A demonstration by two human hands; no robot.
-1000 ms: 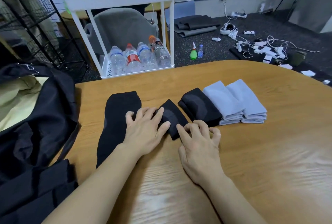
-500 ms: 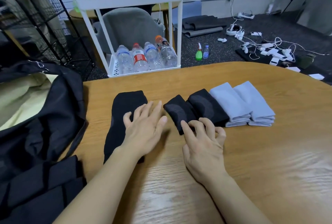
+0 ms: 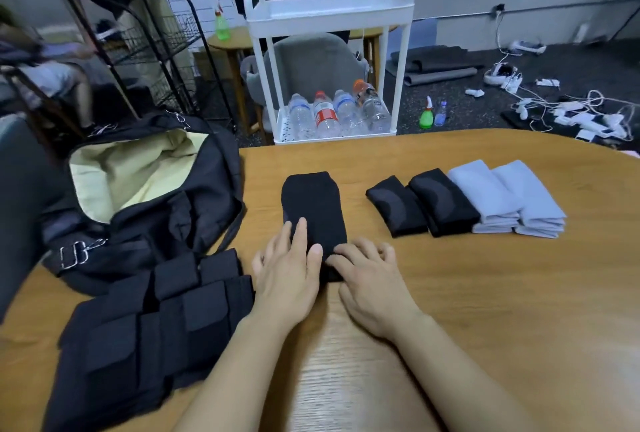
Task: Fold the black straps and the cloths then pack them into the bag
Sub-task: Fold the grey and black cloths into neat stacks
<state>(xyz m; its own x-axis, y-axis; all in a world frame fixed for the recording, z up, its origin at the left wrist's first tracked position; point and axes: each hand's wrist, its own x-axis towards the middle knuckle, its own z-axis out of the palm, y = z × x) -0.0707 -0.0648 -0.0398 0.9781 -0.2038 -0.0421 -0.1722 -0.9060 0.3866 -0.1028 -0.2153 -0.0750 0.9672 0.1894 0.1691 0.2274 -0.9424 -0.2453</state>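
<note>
Your left hand (image 3: 289, 270) lies flat on the near end of the unfolded black strap (image 3: 313, 211), fingers straight and close together, pressing it to the counter (image 3: 485, 293). Your right hand (image 3: 370, 277) rests just beside it, fingers loosely bent, tips touching the strap's near right edge; whether they pinch the fabric, you cannot tell from here. The strap runs away from you, its rounded end farthest out.

To its right, apart from it, sits a row of four folded pieces. Two folded black straps (image 3: 422, 204) lie side by side, touching, the left one smaller. Next come two folded grey cloths (image 3: 507, 197), also touching each other, and the nearer cloth butts against the second black strap.

The black bag (image 3: 145, 223) sits at the counter's left end, mouth open, pale yellow lining showing. A metal buckle hangs on its near side. In front of the bag, on the near left of the counter, lies a black pouched vest (image 3: 149, 331), its upper edge touching the bag and its right edge just beside your left wrist.

Beyond the counter stands a white cart (image 3: 329, 12) with water bottles (image 3: 334, 112) on its lower shelf. Cables and chargers litter the floor at the far right.
</note>
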